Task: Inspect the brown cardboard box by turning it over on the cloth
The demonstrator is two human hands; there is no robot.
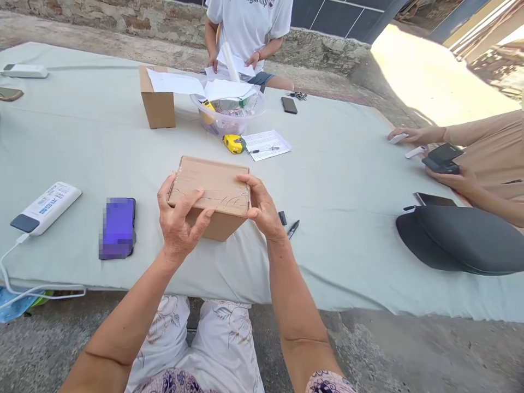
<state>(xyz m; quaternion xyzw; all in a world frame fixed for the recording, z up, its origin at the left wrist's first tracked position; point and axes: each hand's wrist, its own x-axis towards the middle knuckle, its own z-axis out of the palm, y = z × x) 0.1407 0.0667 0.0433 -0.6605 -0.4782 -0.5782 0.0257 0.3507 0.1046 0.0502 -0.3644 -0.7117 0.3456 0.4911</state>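
A small brown cardboard box (213, 188), closed and taped on top, is held just above the pale green cloth (327, 180). My left hand (177, 221) grips its left near corner, thumb across the top. My right hand (262, 207) clasps its right side, fingers curled over the top edge. A black marker (293, 228) and its cap (282, 218) lie on the cloth right of my right hand.
A phone (118, 227) and a white power bank (46, 208) with cable lie at left. Farther back stand an open carton (158, 103), a clear bowl (229, 112), a yellow tape measure (234, 143) and a sheet with a pen (267, 145). One person sits opposite; another's hands hold a phone (442, 158) at right near a dark cap (462, 237).
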